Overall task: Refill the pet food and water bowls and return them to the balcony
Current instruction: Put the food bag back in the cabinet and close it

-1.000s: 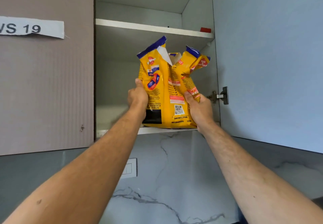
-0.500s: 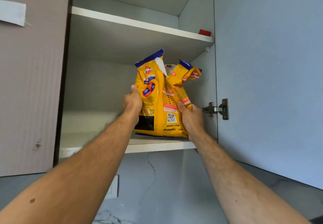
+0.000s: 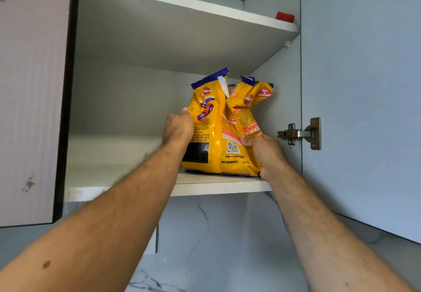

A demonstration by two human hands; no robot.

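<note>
Head view: left hand point(image 3: 178, 127) and right hand point(image 3: 265, 152) are gripping opposite sides of the yellow dog food bag point(image 3: 222, 132), which is standing upright between them on the lower cabinet shelf point(image 3: 218, 185).

Bag: yellow dog food bag point(image 3: 218, 136) with blue top edge, torn open, crumpled.
Pose: upright.
Position: gripped between left hand point(image 3: 178, 127) and right hand point(image 3: 265, 152).

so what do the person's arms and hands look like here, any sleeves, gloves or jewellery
Both forearms are bare up to the frame edge, with no sleeves in view. The left hand and right hand wear no gloves; no rings, watch or bracelet show. The arms are hairy, and the left forearm has a small dark oval mark near the elbow end.
</note>
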